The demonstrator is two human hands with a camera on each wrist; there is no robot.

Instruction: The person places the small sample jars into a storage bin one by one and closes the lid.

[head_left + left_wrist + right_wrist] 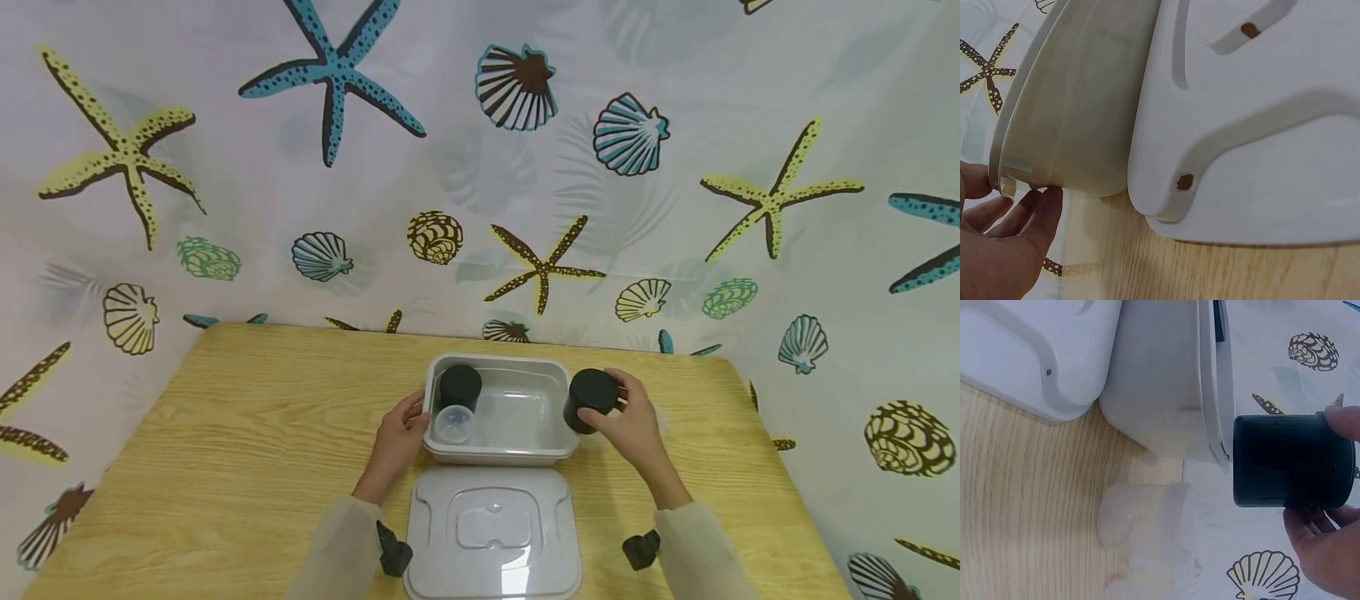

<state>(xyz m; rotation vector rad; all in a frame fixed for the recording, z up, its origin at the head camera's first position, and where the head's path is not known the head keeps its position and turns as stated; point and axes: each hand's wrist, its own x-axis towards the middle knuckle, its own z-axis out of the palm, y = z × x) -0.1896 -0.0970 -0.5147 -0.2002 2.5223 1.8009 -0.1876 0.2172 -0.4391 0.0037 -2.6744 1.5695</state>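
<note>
Starfish and shells all over the cloth backdrop [480, 187], and below it runs my wooden table [262, 442], where the white box [517, 417] sits open near the far edge. Left hand [397, 433] now, and it's on the box: thumb at the rim, fingers bent underneath, pinching the left end. Over to my right hand [637, 421], well apart from the other, and it's got the dark cylinder [588, 396]! Thumb on the near side, fingers round the far side, a good firm hold. That cylinder is upright, up off the table at the right end of the box, above rim level; whether it touches the rim, I can't tell. Inside, at the left end, a second dark cylinder [461, 386] stands at the back, with a clear cup [454, 424] right in front of it. Down below my right hand, the wrist view picks up clear containers [1147, 519] on the table just beside the box, too faint to count. And closest to me, the white lid [495, 533] lies flat in front of the box, between my pale sleeves [337, 542], a black block [393, 550] by each cuff.
</note>
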